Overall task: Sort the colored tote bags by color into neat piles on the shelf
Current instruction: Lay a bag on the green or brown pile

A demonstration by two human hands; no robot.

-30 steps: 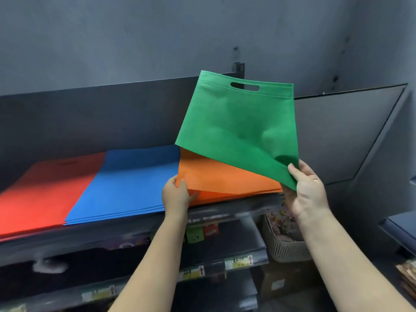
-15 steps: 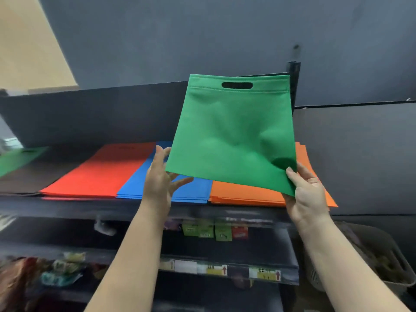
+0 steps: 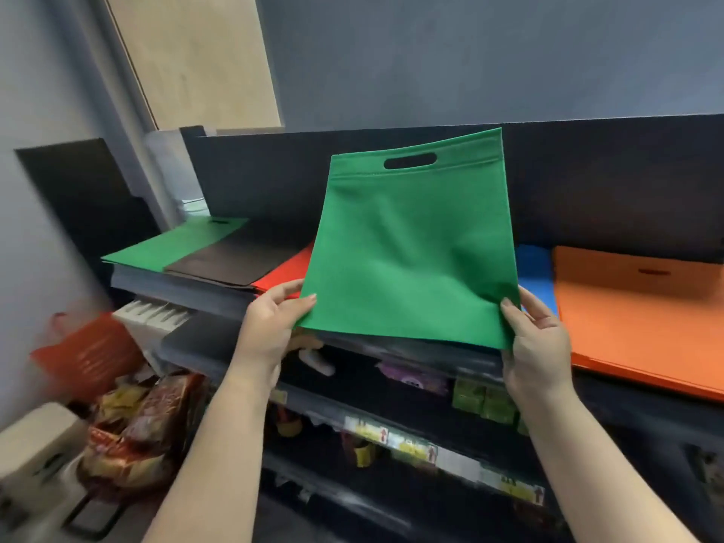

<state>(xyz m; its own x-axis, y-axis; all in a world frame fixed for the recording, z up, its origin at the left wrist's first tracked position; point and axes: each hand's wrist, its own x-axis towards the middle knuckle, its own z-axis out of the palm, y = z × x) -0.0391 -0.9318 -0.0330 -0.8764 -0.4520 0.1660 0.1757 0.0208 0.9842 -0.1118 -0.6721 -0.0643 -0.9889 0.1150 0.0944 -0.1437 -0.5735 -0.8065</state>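
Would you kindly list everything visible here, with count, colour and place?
held tote bag: one, green, upright in front of the shelf, pinched at both lower corners
green pile: one, far left of top shelf
black pile: one, right of the green pile
red pile: one, partly behind the held bag
blue pile: one, right of the held bag
orange pile: one, far right
top shelf: one, dark
basket: one, orange-red, lower left
price labels: several, yellow and white, lower shelf edge
left hand: pinches lower left corner
right hand: pinches lower right corner
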